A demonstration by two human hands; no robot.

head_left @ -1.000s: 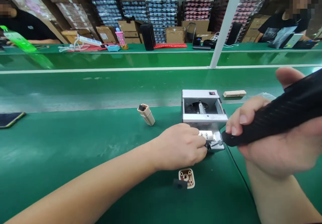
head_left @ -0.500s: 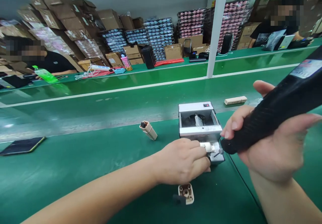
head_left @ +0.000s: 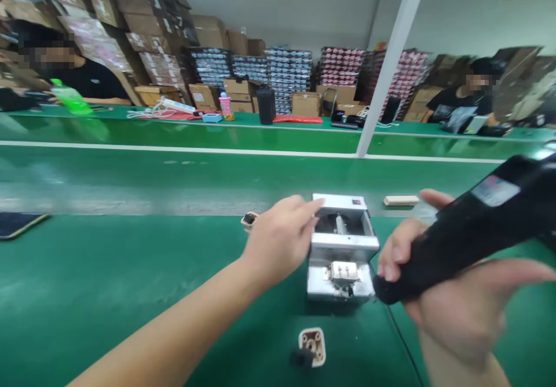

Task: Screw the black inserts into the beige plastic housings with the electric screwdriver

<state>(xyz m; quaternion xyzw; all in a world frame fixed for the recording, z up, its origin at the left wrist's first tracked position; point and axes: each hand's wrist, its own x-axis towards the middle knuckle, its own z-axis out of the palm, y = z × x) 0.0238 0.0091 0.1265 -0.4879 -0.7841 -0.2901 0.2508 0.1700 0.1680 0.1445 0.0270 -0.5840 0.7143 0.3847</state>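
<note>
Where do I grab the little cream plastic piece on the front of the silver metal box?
Pinch the small cream plastic piece by its left and right ends, coming down from above and the front. It sits low on the silver metal box, whose taller part stands right behind it, so the back is hard to reach.

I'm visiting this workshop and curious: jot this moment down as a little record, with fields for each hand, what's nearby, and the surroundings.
Left hand: open, holding nothing, reaching over the silver screw feeder
Right hand: gripping a black electric screwdriver
Nearby: beige plastic part at the feeder's front; beige square cover on the green bench mat
Surroundings: stacked cartons; co-worker; co-worker
</note>
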